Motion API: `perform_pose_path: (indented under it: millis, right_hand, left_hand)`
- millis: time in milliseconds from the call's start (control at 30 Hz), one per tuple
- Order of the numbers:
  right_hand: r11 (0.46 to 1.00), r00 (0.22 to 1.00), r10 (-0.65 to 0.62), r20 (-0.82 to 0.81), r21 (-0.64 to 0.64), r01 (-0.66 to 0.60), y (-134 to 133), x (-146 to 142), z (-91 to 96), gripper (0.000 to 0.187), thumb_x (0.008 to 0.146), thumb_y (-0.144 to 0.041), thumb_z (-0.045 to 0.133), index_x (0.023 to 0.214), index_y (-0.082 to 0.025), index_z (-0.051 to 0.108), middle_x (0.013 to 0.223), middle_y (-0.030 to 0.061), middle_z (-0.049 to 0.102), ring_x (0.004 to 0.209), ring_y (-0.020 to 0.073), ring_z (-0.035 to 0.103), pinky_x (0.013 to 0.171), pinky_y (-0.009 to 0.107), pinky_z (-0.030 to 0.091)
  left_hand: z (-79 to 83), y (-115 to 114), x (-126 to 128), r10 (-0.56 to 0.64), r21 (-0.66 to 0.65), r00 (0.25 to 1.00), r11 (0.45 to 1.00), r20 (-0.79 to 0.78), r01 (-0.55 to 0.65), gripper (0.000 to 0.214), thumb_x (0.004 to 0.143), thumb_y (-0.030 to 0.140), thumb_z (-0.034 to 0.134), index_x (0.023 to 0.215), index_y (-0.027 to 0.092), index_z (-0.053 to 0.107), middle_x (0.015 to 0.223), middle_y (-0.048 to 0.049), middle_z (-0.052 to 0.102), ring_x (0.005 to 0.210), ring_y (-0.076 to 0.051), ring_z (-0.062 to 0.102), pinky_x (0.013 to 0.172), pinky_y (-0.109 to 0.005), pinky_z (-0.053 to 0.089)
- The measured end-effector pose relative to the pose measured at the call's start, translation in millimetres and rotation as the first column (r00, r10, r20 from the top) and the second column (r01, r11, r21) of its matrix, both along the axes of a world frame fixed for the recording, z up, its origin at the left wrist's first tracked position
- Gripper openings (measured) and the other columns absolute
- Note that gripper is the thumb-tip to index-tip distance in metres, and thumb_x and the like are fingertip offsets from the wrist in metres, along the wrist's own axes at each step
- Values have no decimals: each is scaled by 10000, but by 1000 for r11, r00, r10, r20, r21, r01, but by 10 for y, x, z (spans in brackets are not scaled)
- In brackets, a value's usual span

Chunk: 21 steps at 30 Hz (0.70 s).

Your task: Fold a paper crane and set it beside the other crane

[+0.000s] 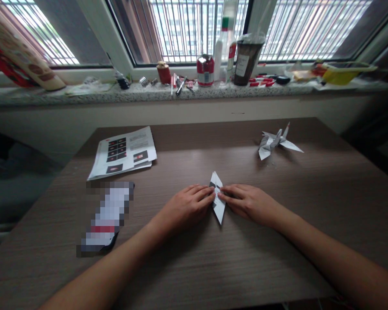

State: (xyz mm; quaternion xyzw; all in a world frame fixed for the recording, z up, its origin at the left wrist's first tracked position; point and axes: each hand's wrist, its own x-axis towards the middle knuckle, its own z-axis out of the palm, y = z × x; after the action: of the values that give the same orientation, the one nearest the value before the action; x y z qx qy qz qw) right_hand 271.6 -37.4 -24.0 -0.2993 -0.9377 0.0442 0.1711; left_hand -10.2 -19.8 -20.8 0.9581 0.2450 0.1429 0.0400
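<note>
A narrow diamond of folded paper (219,212), white with grey printed patches, lies on the table in front of me, one point toward me and a split tip at the far end. From the left, my left hand (191,202) holds its edge, fingers bent together with the fingertips on the paper. My right hand (247,201) grips the opposite edge the same way, index and middle fingertips near the paper's middle. Both thumbs are mostly hidden beneath the fingers. Farther off to the right stands a folded paper crane (274,141) with spread wings.
Printed sheets (134,144) lie at the table's (187,150) back left. Nearer on the left is a phone (110,211) with a blurred screen. Along the windowsill (116,95) stand a red can (205,71), a dark drink cup (245,60), a clear bottle (219,56) and a yellow container (339,75).
</note>
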Motion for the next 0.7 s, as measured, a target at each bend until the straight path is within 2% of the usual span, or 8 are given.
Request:
perform_pose_path:
  millis: [267, 700]
  right_hand:
    - [999, 1000, -1, 8, -34, 1, 1, 18, -26, 450, 1032, -199, 578, 1481, -209, 577, 1386, 162, 660, 1268, 285, 635, 1043, 481, 565]
    - [978, 999, -26, -43, -207, 17, 2, 85, 21, 447, 1068, -254, 533, 1514, -272, 541, 1468, 131, 606, 1352, 268, 570, 1098, 495, 515]
  left_hand:
    - [-8, -30, -21, 23, -64, 999, 998, 25, -21, 403, 1055, 208, 526, 1457, 184, 547, 1484, -116, 605, 1332, -291, 604, 1121, -505, 510]
    - [51, -24, -106, 22, -189, 1000, 982, 16, -19, 453, 1066, 292, 538, 1516, 246, 512, 1561, -95, 530, 1401, -295, 534, 1173, -517, 446]
